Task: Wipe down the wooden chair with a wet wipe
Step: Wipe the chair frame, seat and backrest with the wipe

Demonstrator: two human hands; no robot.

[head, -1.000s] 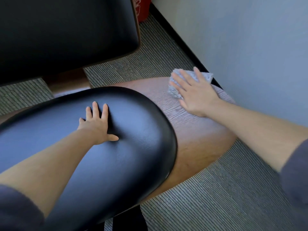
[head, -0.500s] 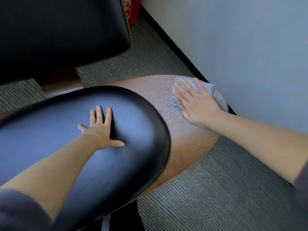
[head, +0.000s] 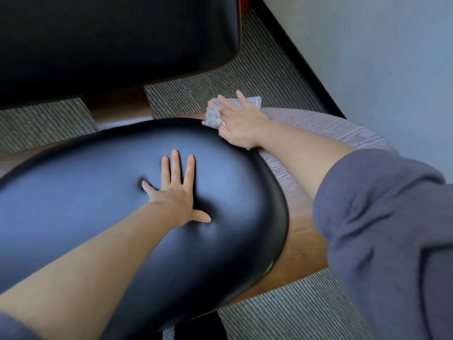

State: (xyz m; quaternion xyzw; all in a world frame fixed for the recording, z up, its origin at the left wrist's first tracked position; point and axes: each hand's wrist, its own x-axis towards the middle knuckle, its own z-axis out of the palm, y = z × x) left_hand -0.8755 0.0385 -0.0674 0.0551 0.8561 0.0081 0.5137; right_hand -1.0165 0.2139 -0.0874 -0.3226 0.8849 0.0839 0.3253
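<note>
**Wiping the far edge of a wooden chair**

The right hand (head: 239, 123) lies flat, palm down, fingers spread over a crumpled grey wet wipe (head: 215, 115), pressing it onto the wood rather than gripping it in a fist. The wipe sits at the far rim of the wooden chair (head: 318, 133), right where the wood meets the cushion edge, and part of it hangs past the rim above the carpet. The left hand (head: 177, 190) is released and holds nothing; it rests open on the glossy black cushion (head: 98, 204), denting it slightly, likely to steady the chair.

Around the cushion, the exposed wood curves along the right side. The far stretch looks pale and dull, while the nearer stretch (head: 304, 249) below the right forearm looks a warmer brown; whether that is moisture or light cannot be told. Judging from this, the job seems partway done, with the near wood and any hidden parts possibly left. Striped carpet (head: 282, 312) and a grey wall (head: 367, 57) surround the chair.
</note>
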